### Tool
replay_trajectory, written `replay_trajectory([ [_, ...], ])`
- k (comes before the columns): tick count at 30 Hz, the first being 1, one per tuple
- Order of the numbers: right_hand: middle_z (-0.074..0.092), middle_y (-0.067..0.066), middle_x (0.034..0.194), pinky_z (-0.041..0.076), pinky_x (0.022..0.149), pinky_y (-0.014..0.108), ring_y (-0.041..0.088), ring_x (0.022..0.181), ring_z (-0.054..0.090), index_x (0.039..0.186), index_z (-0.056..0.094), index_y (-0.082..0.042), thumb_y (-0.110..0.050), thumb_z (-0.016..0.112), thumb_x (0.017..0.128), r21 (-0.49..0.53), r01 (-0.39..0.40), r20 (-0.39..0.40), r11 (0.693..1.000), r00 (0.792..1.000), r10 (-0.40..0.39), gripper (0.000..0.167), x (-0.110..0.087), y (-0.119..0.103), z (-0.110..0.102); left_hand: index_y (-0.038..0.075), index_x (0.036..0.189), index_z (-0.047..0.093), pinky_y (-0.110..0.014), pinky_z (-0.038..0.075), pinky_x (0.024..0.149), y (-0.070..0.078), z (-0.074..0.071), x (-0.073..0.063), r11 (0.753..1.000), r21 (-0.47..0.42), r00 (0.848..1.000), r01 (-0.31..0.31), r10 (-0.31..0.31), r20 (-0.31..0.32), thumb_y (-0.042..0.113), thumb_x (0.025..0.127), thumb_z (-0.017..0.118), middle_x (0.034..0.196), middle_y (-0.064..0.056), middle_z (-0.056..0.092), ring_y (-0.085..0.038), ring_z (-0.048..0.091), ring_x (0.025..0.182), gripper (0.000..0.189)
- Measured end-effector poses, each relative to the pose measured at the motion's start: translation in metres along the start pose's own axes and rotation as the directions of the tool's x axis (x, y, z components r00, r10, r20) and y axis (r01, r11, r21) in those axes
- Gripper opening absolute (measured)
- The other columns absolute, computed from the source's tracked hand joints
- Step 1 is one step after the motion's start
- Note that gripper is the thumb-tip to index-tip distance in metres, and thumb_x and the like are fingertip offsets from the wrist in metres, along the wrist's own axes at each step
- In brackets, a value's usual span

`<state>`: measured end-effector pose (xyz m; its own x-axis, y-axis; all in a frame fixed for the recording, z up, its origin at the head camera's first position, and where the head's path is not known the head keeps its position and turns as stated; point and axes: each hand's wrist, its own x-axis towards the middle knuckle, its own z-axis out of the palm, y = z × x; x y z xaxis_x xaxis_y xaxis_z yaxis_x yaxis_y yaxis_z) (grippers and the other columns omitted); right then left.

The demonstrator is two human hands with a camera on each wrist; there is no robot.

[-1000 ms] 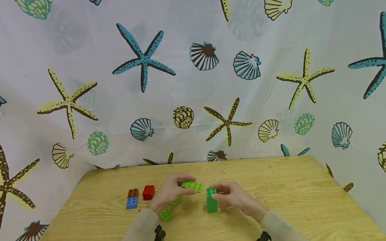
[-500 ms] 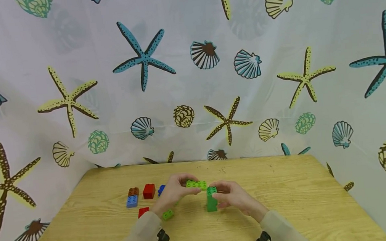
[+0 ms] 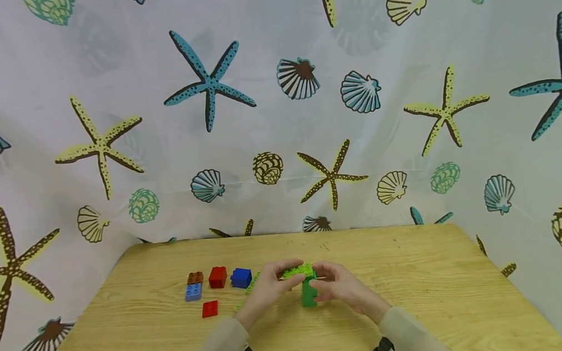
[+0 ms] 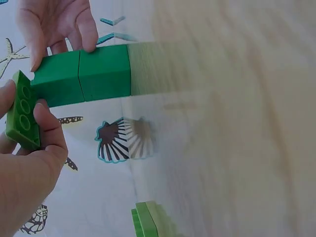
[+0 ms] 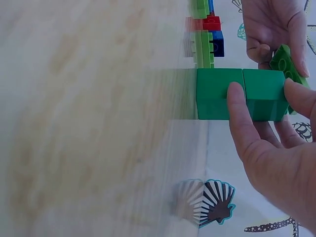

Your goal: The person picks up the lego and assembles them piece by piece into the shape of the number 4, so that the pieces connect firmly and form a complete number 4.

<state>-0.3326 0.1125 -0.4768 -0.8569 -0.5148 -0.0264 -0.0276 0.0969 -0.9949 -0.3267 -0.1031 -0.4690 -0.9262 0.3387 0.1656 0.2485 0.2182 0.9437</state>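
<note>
Two dark green toy building blocks (image 3: 309, 294) stand stacked upright on the table. My right hand (image 3: 339, 283) holds this stack from the right, its thumb on the lower block's side in the right wrist view. A flat lime green toy brick (image 4: 23, 111) is pinched between the thumb and fingers of my left hand (image 3: 270, 282). That brick sits at the top end of the stack, tilted against it in the left wrist view, its hollow underside showing round tubes. In the head view the lime brick overlaps the stack's top studs.
On the wooden table (image 3: 397, 299), left of my hands, lie a blue block (image 3: 241, 278), a red block (image 3: 217, 277), a brown brick (image 3: 195, 278), a light blue brick (image 3: 193, 292) and a flat red brick (image 3: 209, 309). Lime green bricks (image 3: 252, 283) lie partly hidden behind my left arm.
My left hand has carried the lime green brick rightward to the top of the dark green stack. The blue block has come into full view. My right hand keeps its place on the stack.
</note>
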Motion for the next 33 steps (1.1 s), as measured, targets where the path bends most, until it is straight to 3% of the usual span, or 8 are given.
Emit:
replay_trajectory([
  [9, 0.055, 0.019, 0.132, 0.055, 0.09, 0.045, 0.02, 0.107, 0.062, 0.14, 0.047, -0.001, -0.02, 0.061, 0.098, -0.005, 0.016, 0.002, 1.0, 1.0, -0.016, 0.048, 0.0, -0.001, -0.003, 0.012, 0.129, 0.064, -0.035, 0.054, 0.08, 0.003, 0.004, 0.003, 1.0, 0.005, 1.0, 0.004, -0.004, -0.006, 0.024, 0.091, 0.07, 0.128, -0.009, 0.064, -0.015, 0.061, 0.1, 0.04],
  [18, 0.056, 0.021, 0.132, 0.055, 0.09, 0.046, 0.02, 0.106, 0.063, 0.139, 0.048, 0.002, -0.017, 0.062, 0.097, -0.003, 0.018, -0.001, 1.0, 1.0, -0.018, 0.047, -0.002, -0.004, -0.002, 0.008, 0.124, 0.067, -0.026, 0.052, 0.073, 0.002, 0.001, 0.009, 0.999, 0.037, 1.0, -0.008, 0.007, 0.027, 0.019, 0.089, 0.073, 0.121, -0.011, 0.067, -0.016, 0.058, 0.09, 0.038],
  [33, 0.055, 0.02, 0.136, 0.054, 0.092, 0.045, 0.026, 0.115, 0.061, 0.142, 0.045, 0.0, -0.013, 0.066, 0.094, 0.005, -0.009, 0.043, 1.0, 0.999, 0.009, 0.053, 0.0, -0.001, -0.008, 0.007, 0.125, 0.067, -0.027, 0.053, 0.072, 0.003, -0.001, 0.01, 0.986, 0.159, 0.997, -0.053, 0.043, 0.068, 0.022, 0.089, 0.073, 0.123, -0.009, 0.066, -0.016, 0.062, 0.09, 0.039],
])
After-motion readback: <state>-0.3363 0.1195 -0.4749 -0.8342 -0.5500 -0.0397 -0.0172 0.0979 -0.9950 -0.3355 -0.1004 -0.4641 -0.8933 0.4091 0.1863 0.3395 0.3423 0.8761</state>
